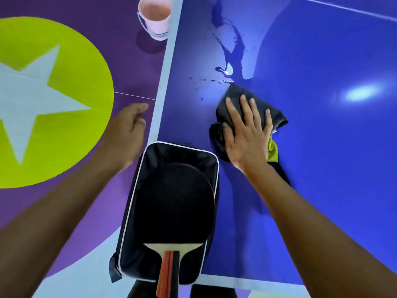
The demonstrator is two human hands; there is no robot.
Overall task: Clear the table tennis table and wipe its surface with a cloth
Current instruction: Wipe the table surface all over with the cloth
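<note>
My right hand (247,130) lies flat with straight fingers on a dark grey cloth (277,115), pressing it onto the blue table tennis table (322,147). A yellow-green bit of fabric (273,150) peeks out under the cloth. Just beyond the cloth a puddle of water (233,54) and small drops wet the surface. A black paddle (174,201) with a red-and-black handle lies on an open black paddle case (133,211) at the table's near left corner. My left hand (129,127) hovers off the table's left edge, fingers loosely curled, holding nothing.
A pink bucket (154,18) stands on the purple floor beside the table's left edge. The floor carries a large yellow-green circle with a pale star (43,104). A white line (343,7) crosses the table's far right.
</note>
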